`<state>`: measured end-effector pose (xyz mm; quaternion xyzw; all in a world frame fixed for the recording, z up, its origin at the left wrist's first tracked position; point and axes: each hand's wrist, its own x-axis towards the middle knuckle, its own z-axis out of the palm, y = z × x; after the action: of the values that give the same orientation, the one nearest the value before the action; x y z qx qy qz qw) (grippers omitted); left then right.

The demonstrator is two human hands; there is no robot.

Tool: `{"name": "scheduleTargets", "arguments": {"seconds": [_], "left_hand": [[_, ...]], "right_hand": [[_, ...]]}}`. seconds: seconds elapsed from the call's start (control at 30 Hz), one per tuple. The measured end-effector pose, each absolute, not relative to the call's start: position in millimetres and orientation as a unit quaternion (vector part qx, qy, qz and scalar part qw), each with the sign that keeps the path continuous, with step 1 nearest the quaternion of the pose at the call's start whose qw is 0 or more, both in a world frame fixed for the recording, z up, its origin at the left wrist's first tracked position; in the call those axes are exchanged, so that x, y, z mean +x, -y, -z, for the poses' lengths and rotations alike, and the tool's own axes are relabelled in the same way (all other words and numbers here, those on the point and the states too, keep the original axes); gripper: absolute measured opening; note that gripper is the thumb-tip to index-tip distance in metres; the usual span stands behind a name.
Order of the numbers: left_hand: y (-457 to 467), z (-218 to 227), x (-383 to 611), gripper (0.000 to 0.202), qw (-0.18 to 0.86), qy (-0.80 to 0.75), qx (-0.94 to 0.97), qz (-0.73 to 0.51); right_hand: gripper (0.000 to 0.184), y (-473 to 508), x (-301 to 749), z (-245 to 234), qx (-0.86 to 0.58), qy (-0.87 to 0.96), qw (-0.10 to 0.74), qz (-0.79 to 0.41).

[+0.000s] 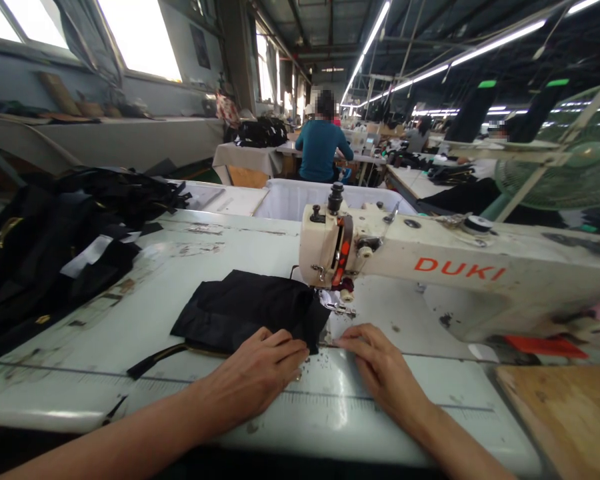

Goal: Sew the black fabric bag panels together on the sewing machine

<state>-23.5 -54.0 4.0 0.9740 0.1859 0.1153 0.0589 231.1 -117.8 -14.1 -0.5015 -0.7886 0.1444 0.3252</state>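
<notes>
A piece of black fabric [250, 310], folded in layers, lies on the sewing machine table with its right end beside the presser foot [341, 309]. From its near edge a zipper with a dark tape end [155, 360] sticks out to the left. My left hand [267, 363] rests on the fabric's near right corner, fingers together and closed over the edge; the thumb is mostly hidden. To the right, my right hand [375, 360] touches the table near the needle plate, fingers stretched out and nothing visible in them. The white sewing machine [460, 267] stands just beyond.
A heap of black fabric pieces [55, 253] covers the table's left side. Behind the machine is a white plastic bin [290, 193]. A ruler strip [340, 399] runs along the near edge. A fan [570, 157] stands at right. Farther off, a person in a teal top [323, 150] sits.
</notes>
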Motion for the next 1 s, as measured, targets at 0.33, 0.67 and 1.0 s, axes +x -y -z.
{"name": "scheduleTargets", "arguments": {"seconds": [0.33, 0.67, 1.0], "left_hand": [[52.8, -8.2, -19.3, 0.026, 0.129, -0.232, 0.957, -0.114], [47.1, 0.4, 5.4, 0.008, 0.131, -0.347, 0.914, -0.163], [51.5, -0.3, 6.3, 0.013, 0.149, -0.363, 0.903, -0.172]], "right_hand": [[0.039, 115.7, 209.5, 15.4, -0.497, 0.833, 0.230, -0.078], [0.012, 115.0, 209.8, 15.3, -0.468, 0.848, 0.248, -0.024], [0.018, 114.9, 209.6, 14.5, -0.497, 0.827, 0.261, -0.030]]}}
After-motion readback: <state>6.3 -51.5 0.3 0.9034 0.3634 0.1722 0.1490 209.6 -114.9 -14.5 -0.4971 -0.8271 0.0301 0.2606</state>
